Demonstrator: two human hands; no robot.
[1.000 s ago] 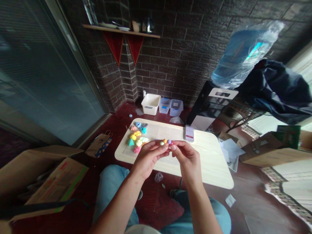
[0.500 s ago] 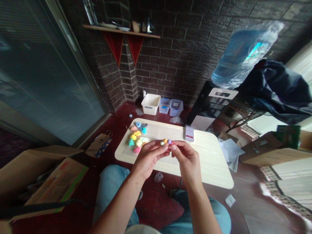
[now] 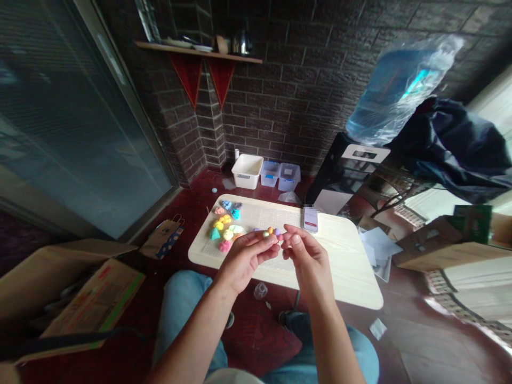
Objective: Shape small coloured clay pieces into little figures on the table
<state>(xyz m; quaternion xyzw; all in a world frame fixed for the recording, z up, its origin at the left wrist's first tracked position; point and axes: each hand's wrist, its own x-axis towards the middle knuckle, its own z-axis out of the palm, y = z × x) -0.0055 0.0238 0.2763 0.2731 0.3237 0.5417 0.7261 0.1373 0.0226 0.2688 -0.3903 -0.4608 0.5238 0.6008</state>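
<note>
Head view: small coloured balls held over the worktop

A row of small coloured balls (image 3: 270, 231) is held up above the near edge of the worktop (image 3: 344, 261). Pale green, orange, purple and pink are made out; how the balls are joined cannot be told. They are pinched between thumb and fingers of the left hand (image 3: 246, 256). The right hand (image 3: 311, 261) is held just beside, fingers curled, index fingertip close to the pink end; contact or grip there cannot be confirmed. The two hands are nearly together at the tips, the palms apart.

On the left part of the worktop, soft lumps (image 3: 228, 234) are grouped in blue, teal, peach, yellow, green and pink. A clear patterned sheet (image 3: 272, 216) is spread across the left and middle. A phone (image 3: 311, 220) is laid near the far edge, screen lit.

On the floor (image 3: 264, 341) beyond, a white bin (image 3: 247, 178) is placed beside two clear boxes (image 3: 288, 180). A clear cup (image 3: 260, 290) is seen below the near edge. At right, a blue water bottle (image 3: 392, 90) in plastic wrap is mounted on a dispenser (image 3: 336, 160).
</note>
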